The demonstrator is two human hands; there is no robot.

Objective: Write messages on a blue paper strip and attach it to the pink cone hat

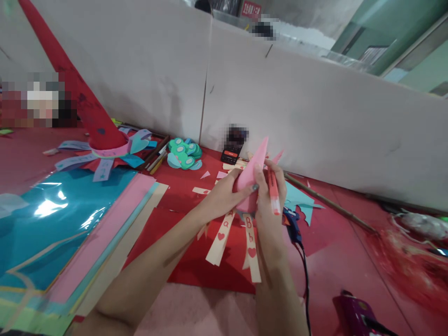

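Between my two hands is a pink paper cone (pixel 250 175), its tip pointing up. My left hand (pixel 229 189) is wrapped round the cone's left side. My right hand (pixel 271 184) grips its right side and also keeps a red marker (pixel 273 191) tucked against the fingers. Cream paper strips hang below the cone: one strip (pixel 222 238) bears a letter "a" and a heart, another strip (pixel 251 247) bears "B b" and a heart. Under them lies a sheet of red paper (pixel 199 256).
A tall red paper cone (pixel 101 126) with lettered strips stands at left. Coloured sheets (pixel 105 233) lie in front of it. Green paper cutouts (pixel 184 151) and a phone (pixel 233 144) are near the white partition (pixel 315 116). A stick (pixel 329 203), a corded blue tool (pixel 294 226) and a purple device (pixel 360 315) lie right.
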